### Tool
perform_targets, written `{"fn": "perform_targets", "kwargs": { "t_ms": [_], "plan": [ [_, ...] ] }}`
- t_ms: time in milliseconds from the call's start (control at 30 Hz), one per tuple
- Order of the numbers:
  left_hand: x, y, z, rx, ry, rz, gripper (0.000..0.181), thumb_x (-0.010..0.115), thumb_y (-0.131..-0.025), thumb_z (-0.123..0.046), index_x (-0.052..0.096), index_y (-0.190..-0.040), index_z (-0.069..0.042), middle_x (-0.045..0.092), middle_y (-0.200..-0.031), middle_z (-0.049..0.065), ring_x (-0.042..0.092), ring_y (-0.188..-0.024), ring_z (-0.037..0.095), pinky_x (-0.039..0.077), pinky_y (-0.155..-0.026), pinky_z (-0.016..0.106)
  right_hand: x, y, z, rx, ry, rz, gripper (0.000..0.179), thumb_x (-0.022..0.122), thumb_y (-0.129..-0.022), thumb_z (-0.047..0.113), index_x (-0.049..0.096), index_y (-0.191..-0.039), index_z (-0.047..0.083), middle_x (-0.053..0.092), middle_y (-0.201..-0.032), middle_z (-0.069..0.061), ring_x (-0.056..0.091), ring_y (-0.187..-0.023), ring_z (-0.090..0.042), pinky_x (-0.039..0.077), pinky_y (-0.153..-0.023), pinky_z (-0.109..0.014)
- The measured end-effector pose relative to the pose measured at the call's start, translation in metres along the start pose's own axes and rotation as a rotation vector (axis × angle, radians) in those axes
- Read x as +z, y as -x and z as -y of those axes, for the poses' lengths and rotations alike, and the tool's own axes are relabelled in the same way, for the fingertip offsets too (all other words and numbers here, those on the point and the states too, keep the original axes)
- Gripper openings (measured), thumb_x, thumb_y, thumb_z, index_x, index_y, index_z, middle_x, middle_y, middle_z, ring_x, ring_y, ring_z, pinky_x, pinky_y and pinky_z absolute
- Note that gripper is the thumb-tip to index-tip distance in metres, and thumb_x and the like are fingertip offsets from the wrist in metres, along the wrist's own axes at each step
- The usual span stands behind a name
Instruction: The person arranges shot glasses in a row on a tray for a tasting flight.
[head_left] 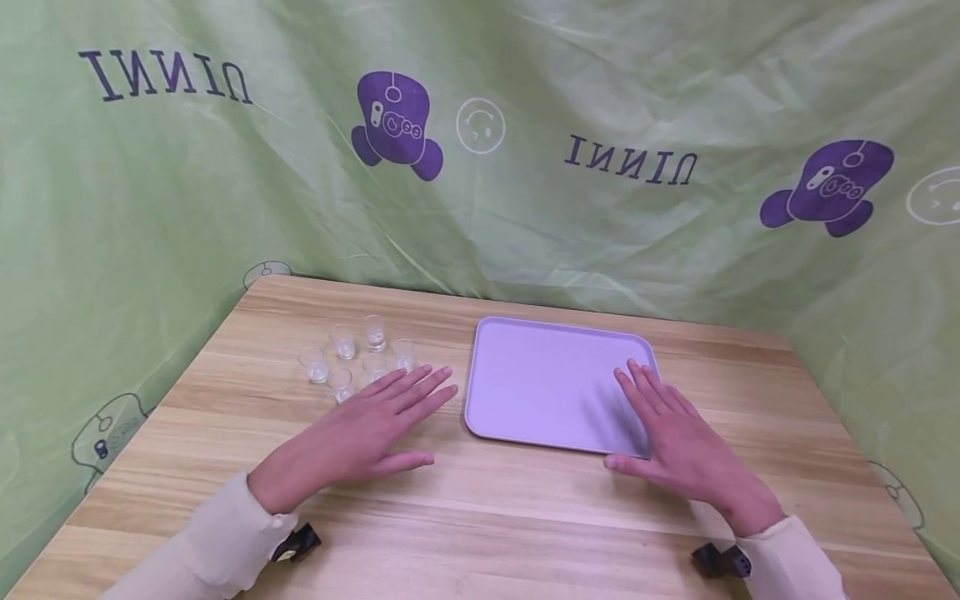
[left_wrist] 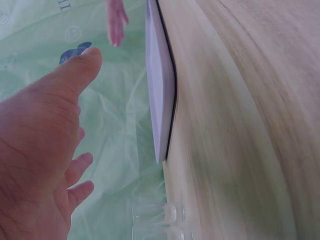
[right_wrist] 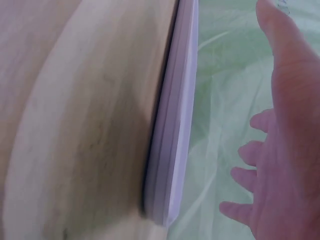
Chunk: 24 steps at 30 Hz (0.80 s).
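My left hand [head_left: 367, 433] hovers over the table with its fingers straight and the thumb spread, holding nothing. Just beyond its fingers stand several small clear glasses [head_left: 344, 343], upright in a loose group and partly hidden by the hand. At the lower edge of the left wrist view a pair of these glasses [left_wrist: 155, 214] shows. My right hand [head_left: 686, 446], also with fingers extended and holding nothing, is raised over the near right corner of a light purple tray [head_left: 555, 383]. The tray lies flat, and in the right wrist view its raised edge [right_wrist: 172, 150] runs beside the hand.
Everything rests on a wood-grain table [head_left: 480, 517] with rounded far corners. Behind and beside it hangs a green curtain [head_left: 525, 233] with purple prints. A small black device [head_left: 296, 543] sits at the left wrist, and a similar one [head_left: 722, 561] at the right.
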<state>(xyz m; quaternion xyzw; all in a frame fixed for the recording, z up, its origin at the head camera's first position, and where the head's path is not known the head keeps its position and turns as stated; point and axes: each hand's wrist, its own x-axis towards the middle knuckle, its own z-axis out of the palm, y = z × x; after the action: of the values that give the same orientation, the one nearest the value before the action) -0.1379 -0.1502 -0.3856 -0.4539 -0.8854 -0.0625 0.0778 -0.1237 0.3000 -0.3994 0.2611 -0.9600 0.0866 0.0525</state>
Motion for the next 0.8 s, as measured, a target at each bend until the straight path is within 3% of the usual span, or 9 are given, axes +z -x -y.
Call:
{"fn": "perform_targets", "kwargs": {
  "t_ms": [233, 567, 800],
  "plan": [
    [-0.004, 0.014, 0.004, -0.04, -0.003, -0.044, 0.084, 0.062, -0.099, -0.054, 0.028, -0.164, -0.014, 0.021, -0.169, 0.007, 0.025, -0.153, 0.026, 0.023, -0.122, 0.048, 0.002, 0.005, -0.012, 0.06, -0.035, 0.025, 0.113, 0.07, -0.09, 0.062, 0.005, -0.166, 0.007, 0.002, -0.17, -0.019, 0.014, -0.153, -0.043, 0.022, -0.116, -0.065],
    [-0.005, 0.033, 0.015, -0.114, 0.0, -0.087, 0.084, 0.063, -0.099, -0.052, 0.027, -0.163, -0.01, 0.026, -0.167, 0.011, 0.027, -0.152, 0.029, 0.026, -0.12, 0.052, 0.004, 0.007, -0.023, 0.118, -0.088, 0.046, 0.119, 0.072, -0.088, 0.062, 0.004, -0.164, 0.002, 0.009, -0.166, -0.031, 0.017, -0.15, -0.049, 0.025, -0.113, -0.069],
    [-0.013, 0.042, 0.02, -0.203, -0.043, -0.128, 0.081, 0.071, -0.095, -0.041, 0.037, -0.158, -0.004, 0.039, -0.16, 0.016, 0.039, -0.145, 0.036, 0.029, -0.118, 0.053, 0.003, 0.008, -0.025, 0.179, -0.087, 0.066, 0.125, 0.073, -0.086, 0.064, 0.001, -0.161, -0.006, 0.008, -0.162, -0.038, 0.019, -0.146, -0.055, 0.026, -0.112, -0.07]
  ]
}}
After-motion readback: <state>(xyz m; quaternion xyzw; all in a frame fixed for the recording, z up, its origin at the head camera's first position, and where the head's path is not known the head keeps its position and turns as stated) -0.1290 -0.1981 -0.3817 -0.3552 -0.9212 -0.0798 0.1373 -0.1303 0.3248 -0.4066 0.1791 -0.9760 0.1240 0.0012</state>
